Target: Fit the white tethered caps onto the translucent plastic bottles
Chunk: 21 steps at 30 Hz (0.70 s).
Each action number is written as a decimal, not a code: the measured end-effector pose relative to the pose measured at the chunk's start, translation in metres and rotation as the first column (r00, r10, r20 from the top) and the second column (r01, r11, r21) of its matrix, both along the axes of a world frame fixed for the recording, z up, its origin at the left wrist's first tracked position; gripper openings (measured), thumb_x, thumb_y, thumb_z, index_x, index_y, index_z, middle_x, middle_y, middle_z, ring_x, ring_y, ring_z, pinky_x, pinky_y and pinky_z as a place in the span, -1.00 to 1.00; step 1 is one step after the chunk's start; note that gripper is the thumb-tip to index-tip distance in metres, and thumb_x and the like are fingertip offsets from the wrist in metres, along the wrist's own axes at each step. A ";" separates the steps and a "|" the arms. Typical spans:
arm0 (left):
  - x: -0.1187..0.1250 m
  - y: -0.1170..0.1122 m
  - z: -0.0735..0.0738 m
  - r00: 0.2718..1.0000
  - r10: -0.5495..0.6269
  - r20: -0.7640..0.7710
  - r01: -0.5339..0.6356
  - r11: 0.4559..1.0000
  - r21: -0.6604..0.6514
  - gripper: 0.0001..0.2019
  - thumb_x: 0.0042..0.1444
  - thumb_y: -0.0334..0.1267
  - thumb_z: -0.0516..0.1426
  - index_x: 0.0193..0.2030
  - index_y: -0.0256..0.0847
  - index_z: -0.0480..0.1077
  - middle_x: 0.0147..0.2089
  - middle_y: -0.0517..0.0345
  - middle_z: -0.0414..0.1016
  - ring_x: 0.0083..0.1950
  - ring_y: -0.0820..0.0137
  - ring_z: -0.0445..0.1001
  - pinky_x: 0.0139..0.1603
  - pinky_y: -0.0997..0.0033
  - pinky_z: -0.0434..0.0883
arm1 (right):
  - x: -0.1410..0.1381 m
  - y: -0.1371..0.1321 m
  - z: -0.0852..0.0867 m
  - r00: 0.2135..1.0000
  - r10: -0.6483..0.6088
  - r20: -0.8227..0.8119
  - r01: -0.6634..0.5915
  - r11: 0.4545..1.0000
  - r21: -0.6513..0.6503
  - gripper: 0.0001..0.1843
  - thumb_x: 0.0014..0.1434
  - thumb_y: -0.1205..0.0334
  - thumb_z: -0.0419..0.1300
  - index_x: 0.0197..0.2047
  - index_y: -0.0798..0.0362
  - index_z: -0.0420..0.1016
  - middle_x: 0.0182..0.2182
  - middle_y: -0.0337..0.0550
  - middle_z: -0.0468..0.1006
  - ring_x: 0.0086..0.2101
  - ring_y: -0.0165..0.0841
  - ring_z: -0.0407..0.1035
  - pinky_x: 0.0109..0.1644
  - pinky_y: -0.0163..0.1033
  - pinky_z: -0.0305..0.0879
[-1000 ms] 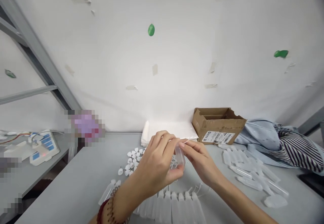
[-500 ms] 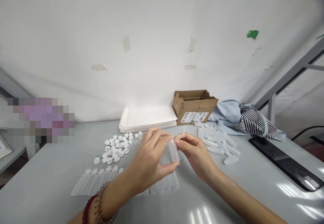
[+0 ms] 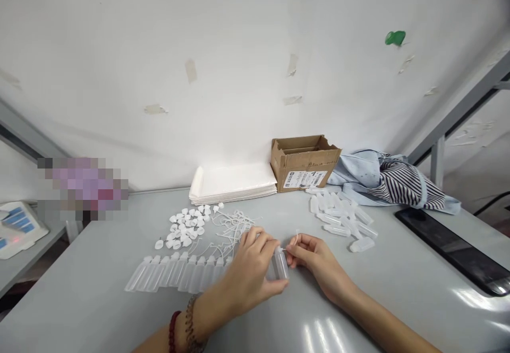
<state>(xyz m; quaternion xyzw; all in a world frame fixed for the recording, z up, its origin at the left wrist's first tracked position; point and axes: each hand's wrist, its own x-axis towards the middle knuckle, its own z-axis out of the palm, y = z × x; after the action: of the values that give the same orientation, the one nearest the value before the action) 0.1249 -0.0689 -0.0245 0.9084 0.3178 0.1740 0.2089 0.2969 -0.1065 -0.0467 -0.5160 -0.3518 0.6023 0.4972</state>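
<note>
My left hand [image 3: 255, 268] grips a small translucent plastic bottle [image 3: 281, 263] between thumb and fingers, tilted slightly over the table. Close on its right, my right hand [image 3: 313, 260] pinches a thin white plastic strap [image 3: 297, 234] that reaches toward the bottle's neck. Whether the strap is looped round the neck is too small to tell. A row of similar bottles [image 3: 171, 272] lies side by side to the left, partly hidden behind my left hand. Beyond that hand is a tangle of white straps [image 3: 235, 228]. White caps [image 3: 185, 228] lie in a loose cluster left of the straps.
More bottles [image 3: 346, 212] lie piled at the right. Behind are a stack of white sheets [image 3: 235, 183] and an open cardboard box [image 3: 305, 164]. Blue and striped cloth [image 3: 398, 180] and a long black object [image 3: 450, 249] lie farther right.
Both hands have come lower with the bottle, in a view that has also shifted. My right hand has drawn away from the bottle's neck to the right, with the strap in its fingers.
</note>
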 end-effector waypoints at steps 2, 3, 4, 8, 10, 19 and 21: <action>0.000 -0.002 -0.004 1.000 0.021 -0.014 -0.021 1.000 -0.011 -0.52 -0.16 -0.27 0.34 -0.05 -0.24 0.35 -0.10 0.04 0.42 0.00 0.12 0.27 0.02 0.04 0.30 | -0.001 0.001 -0.003 0.998 -0.040 0.046 0.039 0.999 0.020 -0.72 -0.06 0.15 0.32 -0.47 0.06 0.29 -0.59 -0.30 0.45 -0.54 -0.42 0.33 -0.38 -0.27 0.25; 0.001 -0.003 -0.006 0.999 0.027 -0.019 -0.027 1.000 -0.014 -0.51 -0.16 -0.26 0.34 -0.05 -0.24 0.35 -0.10 0.04 0.42 0.00 0.12 0.26 0.02 0.04 0.30 | -0.002 0.001 -0.004 0.997 -0.057 0.059 0.055 0.998 0.033 -0.69 -0.08 0.16 0.33 -0.42 0.04 0.25 -0.57 -0.32 0.45 -0.55 -0.43 0.33 -0.41 -0.28 0.25; 0.001 -0.004 -0.007 0.999 0.029 -0.024 -0.030 0.999 -0.017 -0.51 -0.16 -0.25 0.34 -0.05 -0.24 0.35 -0.10 0.04 0.42 0.00 0.12 0.27 0.02 0.04 0.30 | -0.002 0.001 -0.005 0.995 -0.070 0.071 0.067 0.997 0.043 -0.66 -0.09 0.18 0.33 -0.35 0.02 0.21 -0.55 -0.34 0.45 -0.57 -0.43 0.33 -0.43 -0.28 0.24; 0.001 -0.005 -0.014 0.999 0.021 -0.032 -0.022 1.000 -0.007 -0.54 -0.14 -0.23 0.32 -0.06 -0.24 0.35 -0.09 0.04 0.41 0.02 0.11 0.26 0.04 0.02 0.28 | -0.002 -0.001 -0.008 0.980 -0.075 0.186 0.065 0.996 0.061 -0.45 -0.04 0.24 0.27 -0.05 -0.03 0.05 -0.52 -0.41 0.44 -0.61 -0.46 0.26 -0.49 -0.32 0.20; 0.000 -0.006 -0.015 0.999 0.019 -0.031 -0.019 1.000 0.000 -0.56 -0.12 -0.22 0.30 -0.07 -0.23 0.35 -0.10 0.04 0.41 0.02 0.09 0.26 0.04 0.01 0.28 | -0.002 -0.001 -0.008 0.962 -0.045 0.269 0.024 0.996 0.081 -0.45 0.02 0.24 0.23 0.00 -0.04 0.02 -0.52 -0.42 0.42 -0.60 -0.46 0.24 -0.48 -0.31 0.18; -0.003 -0.005 -0.013 1.000 0.023 -0.019 -0.023 1.000 -0.017 -0.56 -0.12 -0.27 0.28 -0.06 -0.24 0.34 -0.04 0.00 0.39 0.05 0.08 0.23 0.06 -0.02 0.28 | 0.001 -0.004 -0.009 0.896 0.039 0.443 -0.115 0.983 0.146 -0.86 0.14 0.21 0.09 -0.19 -0.01 0.32 -0.53 -0.34 0.38 -0.51 -0.40 0.25 -0.43 -0.31 0.15; -0.004 -0.005 -0.012 0.999 0.025 -0.027 -0.026 1.000 -0.009 -0.56 -0.11 -0.26 0.28 -0.04 -0.24 0.34 -0.02 -0.01 0.39 0.06 0.07 0.22 0.07 -0.03 0.27 | 0.001 -0.004 -0.009 0.857 0.053 0.512 -0.144 0.979 0.141 -0.89 0.13 0.22 0.08 -0.33 0.03 0.40 -0.54 -0.30 0.37 -0.51 -0.41 0.23 -0.43 -0.30 0.14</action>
<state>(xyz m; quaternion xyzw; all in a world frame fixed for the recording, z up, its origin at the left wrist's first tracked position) 0.1213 -0.0740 -0.0361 0.9055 0.3329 0.1630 0.2067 0.2975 -0.1107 -0.0556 -0.5914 -0.5471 0.4376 0.3993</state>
